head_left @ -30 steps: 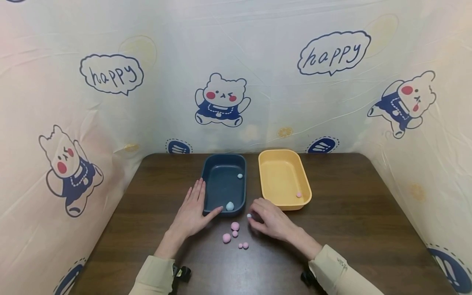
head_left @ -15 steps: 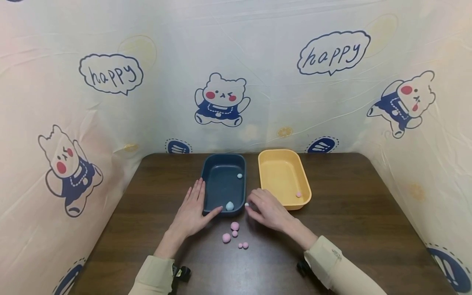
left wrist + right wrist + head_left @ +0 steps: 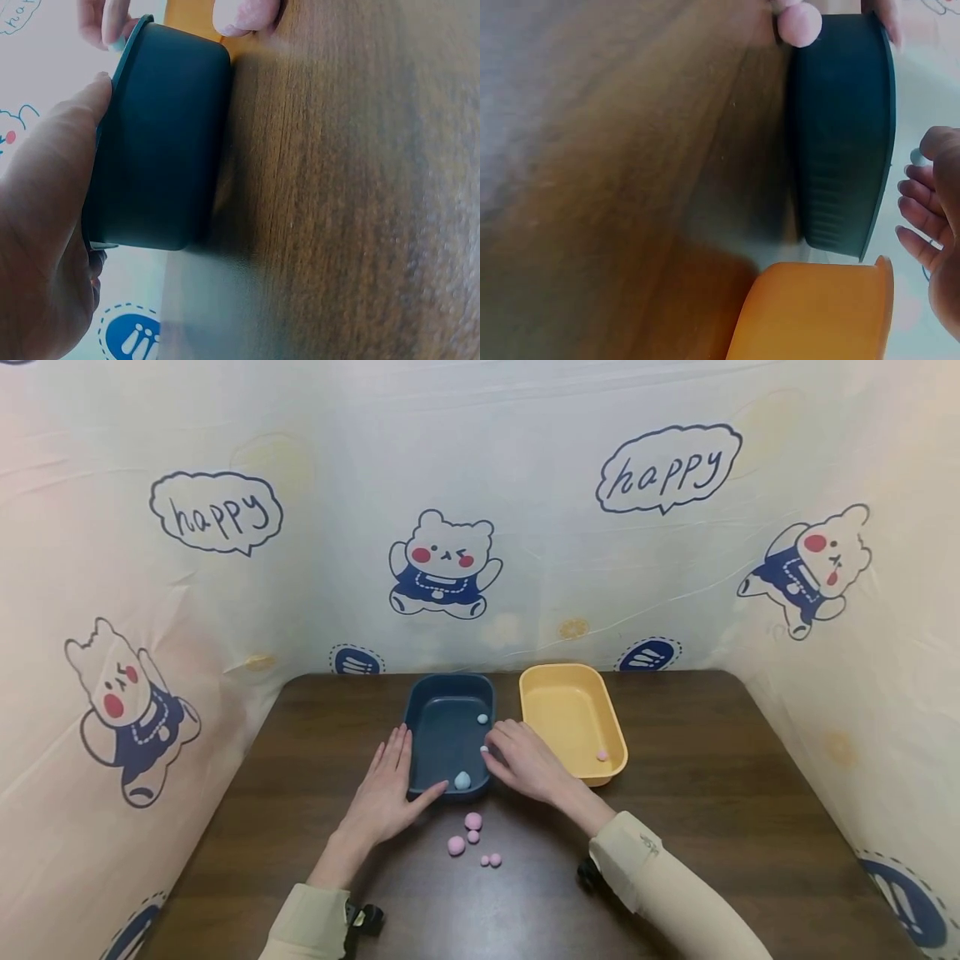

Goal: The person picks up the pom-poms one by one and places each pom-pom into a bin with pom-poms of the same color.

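My left hand (image 3: 381,795) rests along the left side of the dark blue tray (image 3: 442,735), fingers straight and thumb over the near rim. Between right thumb and fingertips I pinch a small light blue ball (image 3: 918,157); this right hand (image 3: 527,762) is over the tray's right rim. Inside the blue tray lie a small light blue ball (image 3: 482,719) near the right side and a larger, slightly pointed light blue ball (image 3: 462,780) at the near end. From the left wrist view, the tray's outer wall (image 3: 165,142) stands upright on the table.
To the right, a yellow tray (image 3: 562,710) holds one pink ball (image 3: 602,756). Several pink balls of different sizes, among them a larger pink ball (image 3: 456,845), lie on the brown table (image 3: 690,793) in front of the blue tray. A printed curtain (image 3: 540,568) surrounds the table's back and sides.
My right hand has moved forward and left, carrying the pinched light blue ball from the table in front of the trays to the blue tray's right rim. My left hand stays at the tray.
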Demonstrator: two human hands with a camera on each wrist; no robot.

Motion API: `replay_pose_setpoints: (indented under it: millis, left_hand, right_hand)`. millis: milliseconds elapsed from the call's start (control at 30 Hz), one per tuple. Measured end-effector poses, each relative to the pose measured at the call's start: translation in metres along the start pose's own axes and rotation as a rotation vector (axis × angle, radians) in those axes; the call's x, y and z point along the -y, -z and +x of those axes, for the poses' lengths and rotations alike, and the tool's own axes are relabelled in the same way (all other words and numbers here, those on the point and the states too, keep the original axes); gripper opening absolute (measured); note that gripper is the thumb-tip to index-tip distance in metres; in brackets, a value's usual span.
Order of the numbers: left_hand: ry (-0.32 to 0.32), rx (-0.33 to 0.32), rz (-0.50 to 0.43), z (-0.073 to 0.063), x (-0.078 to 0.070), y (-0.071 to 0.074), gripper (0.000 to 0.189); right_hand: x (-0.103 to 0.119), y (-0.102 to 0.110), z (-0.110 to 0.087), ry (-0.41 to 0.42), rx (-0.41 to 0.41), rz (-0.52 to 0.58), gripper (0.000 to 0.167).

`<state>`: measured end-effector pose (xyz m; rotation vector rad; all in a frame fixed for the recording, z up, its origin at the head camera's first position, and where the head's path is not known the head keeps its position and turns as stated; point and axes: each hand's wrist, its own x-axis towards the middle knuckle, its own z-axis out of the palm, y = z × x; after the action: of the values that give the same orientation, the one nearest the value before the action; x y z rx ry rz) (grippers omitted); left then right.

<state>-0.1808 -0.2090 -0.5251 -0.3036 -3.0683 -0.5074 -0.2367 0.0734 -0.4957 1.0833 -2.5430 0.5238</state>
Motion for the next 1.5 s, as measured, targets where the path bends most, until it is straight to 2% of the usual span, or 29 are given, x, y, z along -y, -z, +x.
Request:
replay_pose_setpoints:
  millis: [333,667,900,1233,1500]
  left_hand:
    - [-0.003,-0.005,0.004,-0.003,0.002,0.001,0.121]
    - [-0.005,-0.007,0.005,-0.003,0.002,0.0,0.12]
    - [0.001,0.004,-0.001,-0.002,0.003,0.0,0.12]
    - [-0.006,0.002,0.007,-0.001,0.002,0.001,0.121]
    - [-0.004,-0.002,0.012,0.0,0.002,0.0,0.121]
  right_hand:
    - [-0.003,-0.01,0.018,-0.055,0.046,0.011,0.015]
    - [-0.007,-0.014,0.027,-0.079,0.003,0.011,0.015]
    - [-0.005,-0.015,0.026,-0.082,-0.002,0.019,0.018]
    - [0.0,-0.002,0.021,-0.09,-0.027,0.082,0.039]
    - [0.006,0.009,0.001,-0.062,0.037,0.112,0.058]
